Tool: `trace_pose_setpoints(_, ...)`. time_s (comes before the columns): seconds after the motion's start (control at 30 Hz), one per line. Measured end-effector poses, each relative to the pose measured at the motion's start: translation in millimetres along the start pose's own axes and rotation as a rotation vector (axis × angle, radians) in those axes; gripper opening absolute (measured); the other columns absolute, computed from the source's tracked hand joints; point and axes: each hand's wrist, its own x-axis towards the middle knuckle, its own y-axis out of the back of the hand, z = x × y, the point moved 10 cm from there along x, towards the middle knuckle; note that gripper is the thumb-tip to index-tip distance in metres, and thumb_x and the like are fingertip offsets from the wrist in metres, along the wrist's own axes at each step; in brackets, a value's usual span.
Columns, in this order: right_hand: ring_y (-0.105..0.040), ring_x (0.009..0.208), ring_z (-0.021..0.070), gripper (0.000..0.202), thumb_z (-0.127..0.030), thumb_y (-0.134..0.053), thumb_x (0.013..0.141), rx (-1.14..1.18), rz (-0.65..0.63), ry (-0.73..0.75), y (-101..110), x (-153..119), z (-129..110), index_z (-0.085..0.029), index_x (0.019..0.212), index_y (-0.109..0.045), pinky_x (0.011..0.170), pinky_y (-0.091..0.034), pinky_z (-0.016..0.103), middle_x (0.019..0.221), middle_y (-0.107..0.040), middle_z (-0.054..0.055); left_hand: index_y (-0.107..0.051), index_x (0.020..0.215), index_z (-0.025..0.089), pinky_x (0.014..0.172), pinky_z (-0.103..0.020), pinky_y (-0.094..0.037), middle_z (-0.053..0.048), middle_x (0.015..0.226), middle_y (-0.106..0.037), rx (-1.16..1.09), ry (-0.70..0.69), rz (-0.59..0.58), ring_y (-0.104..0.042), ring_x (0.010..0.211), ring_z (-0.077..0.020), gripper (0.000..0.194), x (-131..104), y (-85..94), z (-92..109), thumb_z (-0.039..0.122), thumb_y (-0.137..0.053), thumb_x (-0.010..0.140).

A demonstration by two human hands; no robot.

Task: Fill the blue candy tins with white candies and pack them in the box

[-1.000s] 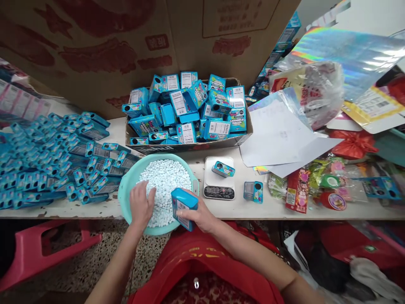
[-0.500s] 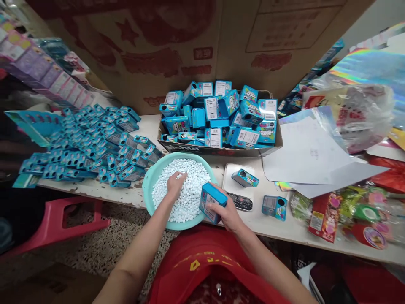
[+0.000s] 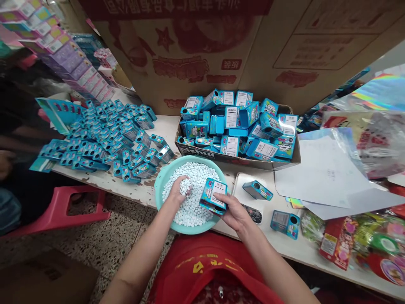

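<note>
Holding blue box (image 3: pixel 207 195) by one side in my right hand (image 3: pixel 236 214), thumb on label | likely light, stiff | left hand (image 3: pixel 176 192) cupping white candies (image 3: pixel 185 186), probably slippery

Tall cardboard box (image 3: pixel 190 38) with red print seen at the back of the white table (image 3: pixel 164 126); table paint chipped along the front edge. Pink and purple boxes (image 3: pixel 74 63) stacked at far left. Pink stool (image 3: pixel 57 207) placed on speckled floor (image 3: pixel 126 219), person's leg (image 3: pixel 11 209) seen beside it. Brown cardboard (image 3: pixel 47 274) seen at bottom left. White sheets (image 3: pixel 322 169) overlapped on the right, clear bag (image 3: pixel 376 141) with red print and rainbow-sheen film (image 3: pixel 382 93) seen beyond. Red packet (image 3: pixel 339 242) set near mixed wrapped packets (image 3: pixel 376 240), lower right.
</note>
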Motion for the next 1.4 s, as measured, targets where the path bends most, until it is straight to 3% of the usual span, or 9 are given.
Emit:
trace_pose_setpoints(0.17, -0.065, 0.099, 0.0244, 0.069, -0.022, -0.085, 0.051, -0.315, 0.007, 0.133, 10, -19, -14, -0.022, 0.114, -0.056, 0.087, -0.052, 0.039, 0.108, -0.069, 0.005, -0.047, 0.074, 0.018, 0.034, -0.015, -0.028, 0.003, 0.058, -0.049, -0.116, 0.087, -0.048, -0.048, 0.041, -0.0086, 0.022, -4, 1.7, -3, 0.023, -0.061, 0.058)
trace_pose_setpoints(0.27, -0.066, 0.092, 0.0222, 0.076, -0.026, -0.083, 0.055, -0.318, 0.105, 0.164, 36, -38, -39, -0.028, 0.123, -0.047, 0.079, -0.055, 0.038, 0.109, -0.067, 0.002, -0.046, 0.074, 0.018, 0.034, -0.015, -0.028, 0.002, 0.057, -0.050, -0.151, 0.115, -0.060, -0.048, 0.041, -0.0090, 0.018, -4, 2.2, -2, 0.020, -0.058, 0.060)
trace_pose_setpoints(0.5, -0.067, 0.088, 0.0214, 0.072, -0.019, -0.086, 0.047, -0.349, 0.272, 0.308, 99, -82, -115, -0.025, 0.113, -0.057, 0.073, -0.057, 0.033, 0.107, -0.068, 0.003, -0.048, 0.073, 0.017, 0.033, -0.015, -0.029, 0.000, 0.059, -0.051, -0.223, 0.136, -0.050, -0.048, 0.042, -0.0100, 0.009, -3, -1.3, -6, 0.017, -0.055, 0.067)
trace_pose_setpoints(0.6, -0.066, 0.092, 0.0220, 0.052, -0.030, -0.083, 0.054, -0.286, 0.310, 0.478, 110, -93, -136, -0.024, 0.102, -0.064, 0.079, -0.056, 0.038, 0.103, -0.070, 0.003, -0.049, 0.074, 0.017, 0.033, -0.014, -0.029, -0.002, 0.062, -0.054, -0.256, 0.157, -0.088, -0.049, 0.043, -0.0103, 0.007, -3, -7.5, -8, 0.018, -0.054, 0.069)
trace_pose_setpoints(0.73, -0.067, 0.091, 0.0230, 0.039, -0.038, -0.078, 0.063, -0.216, 0.276, 0.518, 99, -91, -133, -0.026, 0.097, -0.063, 0.078, -0.056, 0.046, 0.100, -0.071, 0.002, -0.050, 0.076, 0.017, 0.034, -0.014, -0.030, -0.004, 0.066, -0.056, -0.274, 0.214, -0.113, -0.052, 0.047, -0.0115, 0.006, -3, -11.8, -15, 0.018, -0.053, 0.071)
trace_pose_setpoints(1.0, -0.066, 0.071, 0.0164, 0.045, -0.026, -0.088, 0.044, -0.319, 0.332, 0.558, 94, -74, -131, -0.021, 0.079, -0.059, 0.070, -0.056, 0.032, 0.075, -0.069, -0.002, -0.049, 0.076, 0.016, 0.035, -0.015, -0.032, -0.005, 0.069, -0.058, -0.334, 0.258, -0.132, -0.051, 0.047, -0.0109, 0.002, -7, -14.6, -19, 0.018, -0.050, 0.075)
trace_pose_setpoints(1.13, -0.065, 0.079, 0.0182, 0.048, -0.037, -0.084, 0.053, -0.301, 0.303, 0.588, 87, -63, -119, -0.026, 0.090, -0.056, 0.071, -0.056, 0.038, 0.087, -0.068, -0.004, -0.050, 0.076, 0.017, 0.035, -0.015, -0.034, -0.005, 0.069, -0.058, -0.311, 0.246, -0.155, -0.054, 0.050, -0.0122, 0.003, -8, -16.4, -22, 0.019, -0.051, 0.075)
trace_pose_setpoints(1.27, -0.062, 0.081, 0.0205, 0.055, -0.043, -0.082, 0.054, -0.752, 0.350, 0.659, 57, -59, -111, -0.022, 0.098, -0.058, 0.075, -0.052, 0.038, 0.092, -0.066, 0.003, -0.049, 0.075, 0.017, 0.033, -0.014, -0.030, -0.002, 0.063, -0.054, -0.301, 0.235, -0.143, -0.049, 0.044, -0.0097, 0.005, -12, -17.0, -21, 0.020, -0.052, 0.073)
trace_pose_setpoints(1.4, -0.058, 0.074, 0.0205, 0.046, -0.050, -0.077, 0.059, -1.119, 0.372, 0.771, 19, -54, -97, -0.019, 0.090, -0.060, 0.070, -0.048, 0.035, 0.084, -0.065, 0.004, -0.047, 0.071, 0.018, 0.031, -0.015, -0.026, 0.001, 0.057, -0.051, -0.311, 0.117, -0.231, -0.043, 0.038, -0.0082, 0.009, -37, -32.2, 11, 0.023, -0.054, 0.073)
